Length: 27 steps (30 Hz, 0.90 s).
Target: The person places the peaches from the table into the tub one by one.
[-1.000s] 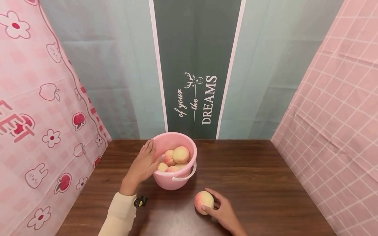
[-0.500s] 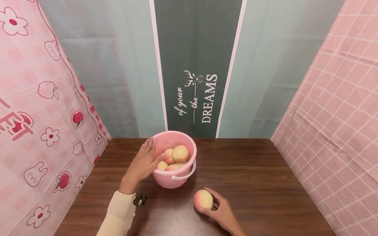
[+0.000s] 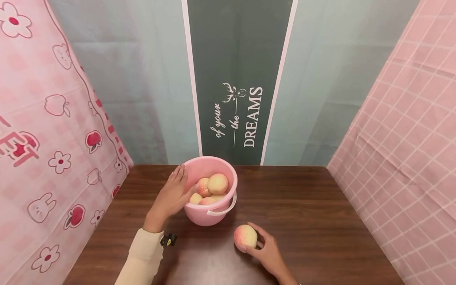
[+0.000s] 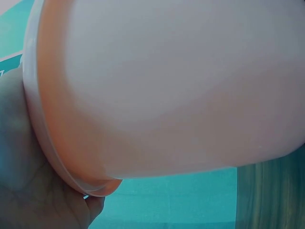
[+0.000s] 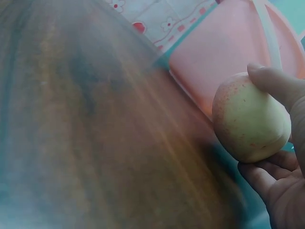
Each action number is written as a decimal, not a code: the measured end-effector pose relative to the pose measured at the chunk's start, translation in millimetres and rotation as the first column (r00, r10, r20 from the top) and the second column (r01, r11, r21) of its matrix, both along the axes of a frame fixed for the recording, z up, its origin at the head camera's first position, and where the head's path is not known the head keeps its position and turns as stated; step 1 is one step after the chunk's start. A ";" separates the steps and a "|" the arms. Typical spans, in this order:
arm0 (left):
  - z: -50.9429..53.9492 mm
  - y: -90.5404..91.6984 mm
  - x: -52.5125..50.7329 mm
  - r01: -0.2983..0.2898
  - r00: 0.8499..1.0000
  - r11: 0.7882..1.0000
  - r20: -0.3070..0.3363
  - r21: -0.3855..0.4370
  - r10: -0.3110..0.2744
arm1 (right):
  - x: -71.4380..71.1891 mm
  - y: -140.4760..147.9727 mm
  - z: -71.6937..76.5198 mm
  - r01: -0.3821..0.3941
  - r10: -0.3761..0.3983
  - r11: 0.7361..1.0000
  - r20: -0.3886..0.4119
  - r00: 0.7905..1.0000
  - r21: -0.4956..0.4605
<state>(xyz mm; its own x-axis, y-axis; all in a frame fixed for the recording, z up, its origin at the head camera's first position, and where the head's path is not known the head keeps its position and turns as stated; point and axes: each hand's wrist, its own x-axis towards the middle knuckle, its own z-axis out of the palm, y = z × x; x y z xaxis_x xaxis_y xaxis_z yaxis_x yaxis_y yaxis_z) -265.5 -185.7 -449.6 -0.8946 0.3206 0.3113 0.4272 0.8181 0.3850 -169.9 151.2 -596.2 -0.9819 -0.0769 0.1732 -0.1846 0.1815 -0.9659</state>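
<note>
A pink bucket (image 3: 204, 215) with a white handle (image 3: 222, 211) stands on the brown wooden table and holds several yellow-and-red peaches (image 3: 217, 183). My left hand (image 3: 170, 196) rests on the bucket's left rim, fingers fairly straight along it and thumb over the inner side. In the left wrist view the bucket's outer wall (image 4: 181, 86) fills most of the picture, and the palm lies against the rim. In front of the bucket, to its right, my right hand (image 3: 270, 253) holds one more peach (image 3: 245, 238) between thumb and fingers. Whether this peach touches the table I cannot tell.
The table (image 3: 303, 213) reaches back to a grey-green curtain (image 3: 142, 87) with a dark printed strip. Pink patterned cloth (image 3: 60, 130) hangs at the left, and pink checked cloth (image 3: 402, 118) at the right.
The head view has tilted slightly, so everything sits a little higher in it. My right hand and its peach have shifted slightly away from me. The left hand stays on the rim.
</note>
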 end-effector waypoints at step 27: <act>4.0 4.1 -0.3 -0.033 0.999 0.997 -0.013 -0.064 0.032 | -44.9 5.5 100.7 0.053 -0.044 0.997 -0.169 0.985 0.050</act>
